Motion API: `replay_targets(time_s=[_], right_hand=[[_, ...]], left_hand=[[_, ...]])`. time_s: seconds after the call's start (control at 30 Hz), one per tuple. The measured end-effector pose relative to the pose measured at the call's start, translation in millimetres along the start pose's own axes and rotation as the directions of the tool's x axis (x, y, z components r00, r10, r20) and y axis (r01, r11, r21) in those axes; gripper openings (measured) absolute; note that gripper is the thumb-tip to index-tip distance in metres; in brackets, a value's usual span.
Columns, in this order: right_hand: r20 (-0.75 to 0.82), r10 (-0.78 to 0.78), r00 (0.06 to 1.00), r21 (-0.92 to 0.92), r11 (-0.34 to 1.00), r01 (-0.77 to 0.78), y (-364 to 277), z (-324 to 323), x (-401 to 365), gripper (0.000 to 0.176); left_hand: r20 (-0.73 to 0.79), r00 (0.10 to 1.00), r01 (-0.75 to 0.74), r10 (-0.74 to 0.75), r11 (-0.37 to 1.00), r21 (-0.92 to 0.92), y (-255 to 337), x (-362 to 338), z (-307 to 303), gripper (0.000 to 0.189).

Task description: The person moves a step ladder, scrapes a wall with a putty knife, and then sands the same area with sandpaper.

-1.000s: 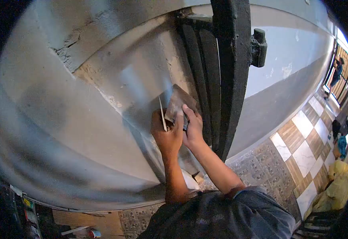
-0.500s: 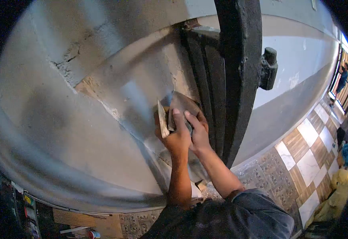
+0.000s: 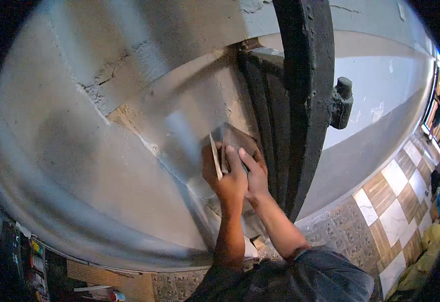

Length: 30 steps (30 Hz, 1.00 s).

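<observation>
My left hand (image 3: 225, 181) grips a thin flat scraper blade (image 3: 216, 156), seen edge-on, held against the grey wall (image 3: 104, 151). My right hand (image 3: 252, 173) presses a wider metal putty knife (image 3: 237, 138) flat on the wet grey filler beside the black metal door frame (image 3: 303, 100). The two hands touch each other and the two blades meet between them. Above and left of the blades the plaster is cracked and chipped (image 3: 114, 93), with bare beige patches showing.
A black hinge block (image 3: 342, 103) juts from the door frame. Patterned and checkered floor tiles (image 3: 386, 201) run along the wall to the right, with distant people at the far end. Cardboard (image 3: 91, 274) and small items lie at the bottom left.
Both hands and the two blades have shifted slightly right and down along the wall next to the frame; the left blade turned from angled to edge-on. The view tilted a little.
</observation>
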State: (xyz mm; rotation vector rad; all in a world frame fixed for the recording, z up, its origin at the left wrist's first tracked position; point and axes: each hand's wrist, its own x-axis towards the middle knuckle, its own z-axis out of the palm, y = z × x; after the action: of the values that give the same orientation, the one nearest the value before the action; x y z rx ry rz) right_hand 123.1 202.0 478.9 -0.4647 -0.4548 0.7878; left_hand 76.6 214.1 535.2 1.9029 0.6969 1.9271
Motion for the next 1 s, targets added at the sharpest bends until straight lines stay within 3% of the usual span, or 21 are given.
replay_targets(time_s=[0.1, 0.2, 0.27, 0.37, 0.43, 0.5, 0.53, 0.67, 0.73, 0.8, 0.83, 0.9, 1.0], right_hand=[[0.03, 0.052, 0.998, 0.058, 0.997, -0.054, -3, 2, 3, 0.043], [0.038, 0.024, 0.999, 0.08, 0.996, -0.027, -3, 5, -4, 0.04], [0.057, -0.054, 0.997, 0.108, 0.993, 0.048, -9, 17, 4, 0.038], [0.085, 0.015, 0.996, 0.128, 0.991, -0.026, -10, 14, 2, 0.037], [0.06, -0.027, 0.998, 0.163, 0.987, 0.016, -6, 10, -4, 0.036], [0.047, 0.018, 0.999, 0.183, 0.983, -0.027, -5, 5, -3, 0.037], [0.052, 0.005, 0.999, 0.19, 0.982, -0.015, -8, 11, 0, 0.037], [0.06, 0.016, 0.998, 0.154, 0.988, -0.025, -10, 13, 2, 0.034], [0.066, 0.01, 0.998, 0.136, 0.991, -0.019, -9, 10, -3, 0.031], [0.021, -0.112, 0.993, 0.097, 0.989, 0.109, -10, 18, 4, 0.028], [0.023, -0.102, 0.994, 0.099, 0.99, 0.1, -10, 18, 5, 0.028], [0.185, 0.092, 0.978, 0.14, 0.983, -0.119, -22, 8, 11, 0.026], [0.052, 0.036, 0.998, 0.088, 0.995, -0.04, -17, 11, -9, 0.028]], left_hand=[[0.003, 1.0, 0.031, -0.031, 0.998, -0.057, 9, 0, -1, 0.015], [0.082, 0.986, 0.148, -0.148, 0.989, 0.01, 7, -9, -6, 0.028], [0.053, 0.98, 0.194, -0.19, 0.978, -0.073, 10, -1, -1, 0.03], [0.11, 0.967, 0.229, -0.228, 0.973, 0.009, 18, 4, -8, 0.034], [0.132, 0.973, 0.189, -0.188, 0.982, 0.003, 9, -5, -6, 0.033], [-0.017, 0.995, 0.096, -0.095, 0.995, 0.041, 18, -8, 1, 0.015], [-0.04, 0.999, 0.033, -0.031, 0.998, 0.046, 22, -1, 1, 0.015], [0.095, 0.993, 0.074, -0.075, 0.997, 0.012, 23, 9, -5, 0.02], [0.072, 0.997, 0.032, -0.034, 0.999, 0.03, 14, -3, -8, 0.019], [0.026, 0.999, -0.028, 0.027, 0.999, 0.037, 10, 3, -2, 0.018], [0.031, 0.999, -0.012, 0.011, 1.0, 0.029, 18, 13, -4, 0.017], [0.034, 0.999, 0.019, -0.019, 1.0, 0.008, 20, 17, -2, 0.017], [0.031, 1.0, -0.007, 0.006, 0.999, 0.044, 13, -2, -5, 0.021]])
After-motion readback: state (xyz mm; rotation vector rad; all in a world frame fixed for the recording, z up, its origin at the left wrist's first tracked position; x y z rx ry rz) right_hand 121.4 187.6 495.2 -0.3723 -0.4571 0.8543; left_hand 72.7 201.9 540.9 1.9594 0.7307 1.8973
